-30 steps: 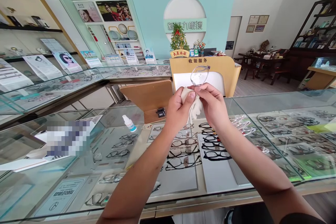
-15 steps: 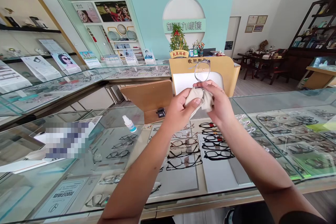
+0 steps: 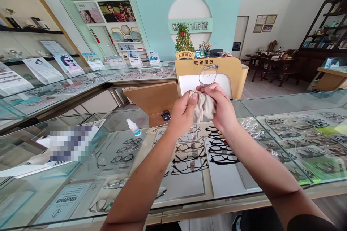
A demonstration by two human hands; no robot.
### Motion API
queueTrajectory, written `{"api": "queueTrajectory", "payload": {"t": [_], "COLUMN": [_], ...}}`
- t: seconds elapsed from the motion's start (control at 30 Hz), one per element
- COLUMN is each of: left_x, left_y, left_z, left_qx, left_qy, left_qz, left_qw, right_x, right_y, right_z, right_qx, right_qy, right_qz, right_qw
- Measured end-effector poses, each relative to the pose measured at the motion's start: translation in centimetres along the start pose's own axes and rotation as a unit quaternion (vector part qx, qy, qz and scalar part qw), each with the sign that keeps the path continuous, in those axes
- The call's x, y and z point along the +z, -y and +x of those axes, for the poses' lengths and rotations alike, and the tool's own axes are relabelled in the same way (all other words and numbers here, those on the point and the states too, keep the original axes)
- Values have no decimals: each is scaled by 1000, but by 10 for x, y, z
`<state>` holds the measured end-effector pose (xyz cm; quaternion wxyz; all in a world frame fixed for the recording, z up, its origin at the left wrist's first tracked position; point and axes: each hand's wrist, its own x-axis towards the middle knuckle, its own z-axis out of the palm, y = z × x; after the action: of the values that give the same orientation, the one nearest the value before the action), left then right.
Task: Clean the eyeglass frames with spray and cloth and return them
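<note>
Both my hands are raised above the glass display counter (image 3: 271,104). My left hand (image 3: 184,112) pinches a beige cleaning cloth (image 3: 204,106) between thumb and fingers. My right hand (image 3: 222,110) grips a pair of clear-framed glasses (image 3: 207,75); one lens stands up above my fingers, the other is wrapped in the cloth and hidden. A small white spray bottle (image 3: 133,127) lies on the counter glass, left of my left forearm.
Under the glass lie several rows of spectacle frames (image 3: 189,155). Clear frames in wrappers (image 3: 251,127) rest on the glass right of my hands. A wooden cashier desk (image 3: 211,75) stands behind. Leaflets (image 3: 67,144) lie at left. Another glass counter (image 3: 81,83) runs along the left.
The cloth shifted between my hands as they rubbed the hidden lens. The upright lens turned from edge-on back toward face-on. Hands stayed in the same place.
</note>
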<state>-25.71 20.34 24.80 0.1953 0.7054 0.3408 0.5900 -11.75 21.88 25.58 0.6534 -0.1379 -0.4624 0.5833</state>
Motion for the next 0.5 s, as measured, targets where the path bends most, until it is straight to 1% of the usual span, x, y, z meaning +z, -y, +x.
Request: {"api": "queueTrajectory", "payload": {"t": [0.07,0.13,0.17,0.2,0.27,0.33,0.43,0.5], "left_x": [-9,-15,-16,-15,-10,-3,5,7], "left_y": [1,3,5,6,9,9,6,4], "left_z": [4,7,8,9,8,7,4,3], "left_qx": [5,13,15,16,17,24,40,44], "left_qy": [76,133,144,141,103,40,-51,-95], "left_qz": [-13,-27,-34,-44,-62,-66,-50,-51], "left_qw": [997,991,989,989,993,997,997,993], "right_x": [-4,-6,-7,-7,-5,-1,4,5], "right_y": [5,8,8,8,5,1,-5,-6], "right_z": [4,7,8,8,8,5,-1,-4], "right_qx": [0,6,11,18,32,35,23,13], "right_qy": [-6,-8,-7,-7,-4,0,19,39], "right_qz": [-2,0,4,9,23,37,43,34], "right_qw": [1000,1000,1000,1000,999,999,999,999]}}
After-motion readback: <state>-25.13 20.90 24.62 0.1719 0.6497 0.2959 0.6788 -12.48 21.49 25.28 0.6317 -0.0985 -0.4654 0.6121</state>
